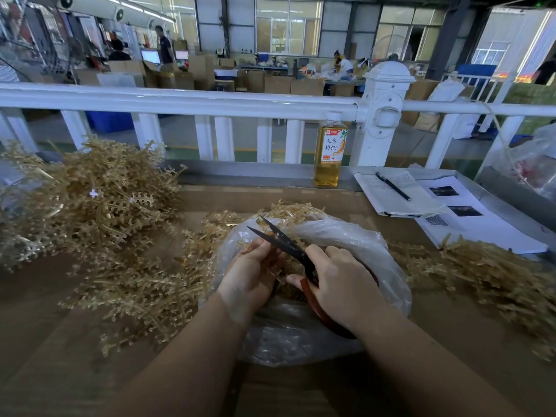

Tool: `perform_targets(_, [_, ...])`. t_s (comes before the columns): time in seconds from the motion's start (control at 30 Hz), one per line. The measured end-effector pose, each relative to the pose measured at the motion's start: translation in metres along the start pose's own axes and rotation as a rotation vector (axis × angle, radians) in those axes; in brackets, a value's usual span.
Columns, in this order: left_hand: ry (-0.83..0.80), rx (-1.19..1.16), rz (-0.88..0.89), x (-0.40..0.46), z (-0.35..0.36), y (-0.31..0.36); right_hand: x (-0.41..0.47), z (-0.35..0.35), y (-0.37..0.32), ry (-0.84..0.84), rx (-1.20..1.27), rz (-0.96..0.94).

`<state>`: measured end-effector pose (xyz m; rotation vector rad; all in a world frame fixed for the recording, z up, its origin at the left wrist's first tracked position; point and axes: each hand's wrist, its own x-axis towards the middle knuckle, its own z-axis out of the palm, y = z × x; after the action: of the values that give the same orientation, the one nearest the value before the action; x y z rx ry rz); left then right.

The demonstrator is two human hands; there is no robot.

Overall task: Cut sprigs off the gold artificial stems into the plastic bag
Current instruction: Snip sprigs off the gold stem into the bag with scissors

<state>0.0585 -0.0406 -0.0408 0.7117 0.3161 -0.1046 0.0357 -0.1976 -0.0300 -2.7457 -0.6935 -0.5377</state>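
Gold stem (272,270) was pinched in the left hand (248,276) over the plastic bag (355,236), so cuttings dropped in; right hand (343,281) gripped open scissors (282,239).

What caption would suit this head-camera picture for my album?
Right hand works open scissors on a gold stem held by the left hand over a plastic bag.

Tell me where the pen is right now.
In the head view, the black pen lies diagonally on the open notebook at the table's far right, just right of the amber drink bottle by the white railing.
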Motion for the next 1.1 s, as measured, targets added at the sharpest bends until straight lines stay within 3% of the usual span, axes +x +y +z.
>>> perform_targets(0.77, [0.004, -0.043, 0.011, 0.0039, 0.0015, -0.0018, 0.0056, -0.0035, -0.0046, -0.044, 0.091, 0.013])
perform_targets(1.1, [-0.019, 0.045, 0.034, 0.0012, 0.0045, -0.0035, 0.0041, -0.0051, -0.0020, -0.050, 0.115, 0.075])
